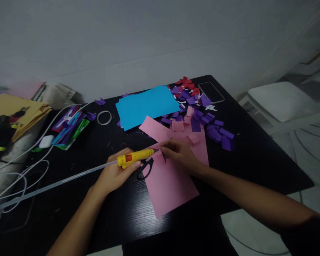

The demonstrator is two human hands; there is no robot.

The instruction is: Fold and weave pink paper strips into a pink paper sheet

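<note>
My left hand is wrapped round a yellow glue gun, with a long clear glue stick running out of its back end. The gun's nozzle points right, at a small folded piece of pink paper. My right hand pinches that piece at its edge, fingers closed. Beneath both lie pink paper sheets. Black-handled scissors rest by the gun, their blades hidden. Several folded pink pieces lie just beyond my right hand.
Blue sheets lie at the back of the black table. Purple pieces and red pieces are heaped at the right, near a phone. A tape ring, coloured strips and white cables are left. A white stool stands right.
</note>
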